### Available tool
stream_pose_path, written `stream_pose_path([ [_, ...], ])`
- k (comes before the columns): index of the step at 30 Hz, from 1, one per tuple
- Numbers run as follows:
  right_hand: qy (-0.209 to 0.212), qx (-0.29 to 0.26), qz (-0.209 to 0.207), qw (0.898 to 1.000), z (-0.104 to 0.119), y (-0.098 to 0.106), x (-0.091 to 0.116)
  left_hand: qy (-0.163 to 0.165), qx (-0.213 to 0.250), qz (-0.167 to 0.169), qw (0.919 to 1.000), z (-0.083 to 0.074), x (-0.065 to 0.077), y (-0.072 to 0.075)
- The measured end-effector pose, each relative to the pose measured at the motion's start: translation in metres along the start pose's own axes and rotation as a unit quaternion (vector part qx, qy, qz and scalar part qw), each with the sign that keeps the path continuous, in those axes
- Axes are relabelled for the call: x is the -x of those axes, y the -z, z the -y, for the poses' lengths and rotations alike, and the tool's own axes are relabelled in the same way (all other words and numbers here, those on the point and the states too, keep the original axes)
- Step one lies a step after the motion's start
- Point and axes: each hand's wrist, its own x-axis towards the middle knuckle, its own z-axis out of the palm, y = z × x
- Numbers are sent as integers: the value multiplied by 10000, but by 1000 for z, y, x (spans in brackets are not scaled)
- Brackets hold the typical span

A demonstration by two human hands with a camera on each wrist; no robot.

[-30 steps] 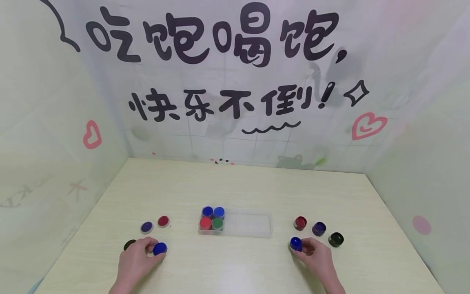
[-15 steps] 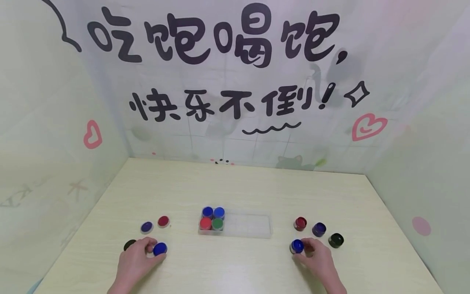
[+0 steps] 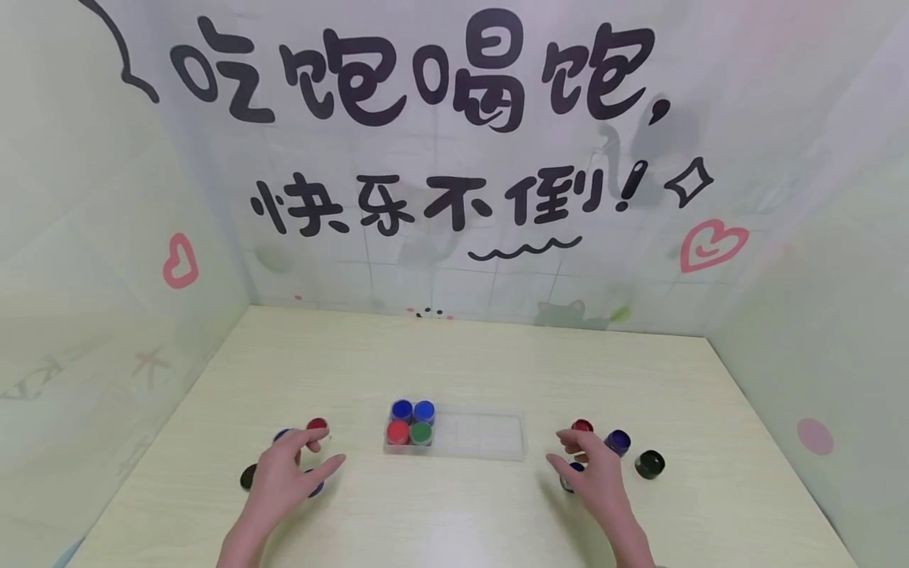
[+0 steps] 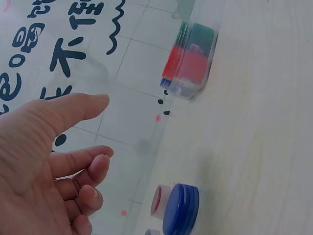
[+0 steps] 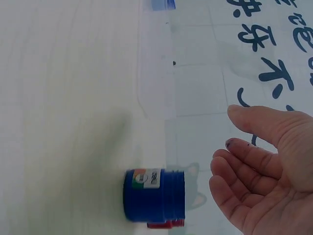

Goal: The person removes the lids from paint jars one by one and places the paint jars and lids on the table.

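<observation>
My left hand (image 3: 280,473) is above the loose lids at the left, fingers spread apart and holding nothing. Beneath it, a blue lid (image 4: 181,210) lies on the table, partly covered by the hand in the head view. Over on the right, my right hand (image 3: 596,477) hovers with relaxed fingers and nothing in its grasp. An uncapped blue paint jar (image 5: 151,196) with a small label stands upright below it, half hidden from the head camera. Around the left hand lie a red lid (image 3: 316,424), a purple lid (image 3: 282,433) and a black lid (image 3: 248,476).
Between the hands sits a clear plastic tray (image 3: 480,456); several capped jars fill its left end, among them a red one (image 3: 398,431) and a green one (image 3: 421,432). Uncapped red (image 3: 583,425), purple (image 3: 619,442) and dark jars (image 3: 649,465) stand near the right hand. Printed cloth hangs behind.
Both hands have let go and risen: the left from the blue lid, the right from the blue jar. Lid and jar stay on the table.
</observation>
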Motion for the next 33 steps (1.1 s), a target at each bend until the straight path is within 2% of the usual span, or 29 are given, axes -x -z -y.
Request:
stream_pose_path([
  [8,753,-375,9,9965,19,-21,-19,-590,205,370,9974,-15,-20,-12],
  [14,774,-548,494,9943,33,-42,-31,-977,240,710,9924,-25,-36,-24],
  [19,740,-616,1061,9897,43,-60,-39,-843,297,1169,9891,-29,-46,-31],
  [24,743,-655,1387,9854,49,-74,-46,-723,211,1593,9843,-29,-54,-38],
  [29,834,-619,1497,9833,53,-86,-52,-744,-52,1698,9827,-28,-59,-43],
  [33,941,-633,1574,9810,54,-95,-56,-628,-195,1779,9819,-27,-62,-46],
])
